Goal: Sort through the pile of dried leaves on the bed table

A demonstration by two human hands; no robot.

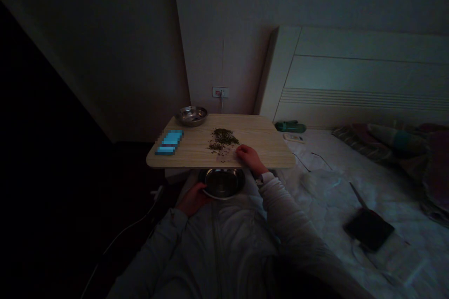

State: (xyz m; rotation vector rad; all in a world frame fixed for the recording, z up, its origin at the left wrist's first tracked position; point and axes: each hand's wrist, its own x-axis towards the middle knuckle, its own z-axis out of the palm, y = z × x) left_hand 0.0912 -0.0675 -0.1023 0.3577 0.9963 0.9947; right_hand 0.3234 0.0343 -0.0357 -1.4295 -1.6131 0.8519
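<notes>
A loose pile of small dark green bits (224, 136), too small to name, lies spread on the light wooden tabletop (259, 126). Stray bits trail toward the front edge. My right hand (248, 156) rests at the pile's near right side, its fingers drawn together; what they hold, if anything, I cannot make out. Below the table's front edge, a metal bowl (224, 194) sits at my lap. My left hand (194, 198) grips its left rim, with the fingers partly hidden beneath it.
A second metal bowl (192, 117) stands at the table's back left corner, with a lit phone (170, 142), blurred out, in front. On the bed to the right lie a green bottle (291, 126), a remote control (293, 138) and a dark flat device (370, 230). A cable (122, 231) runs along the left.
</notes>
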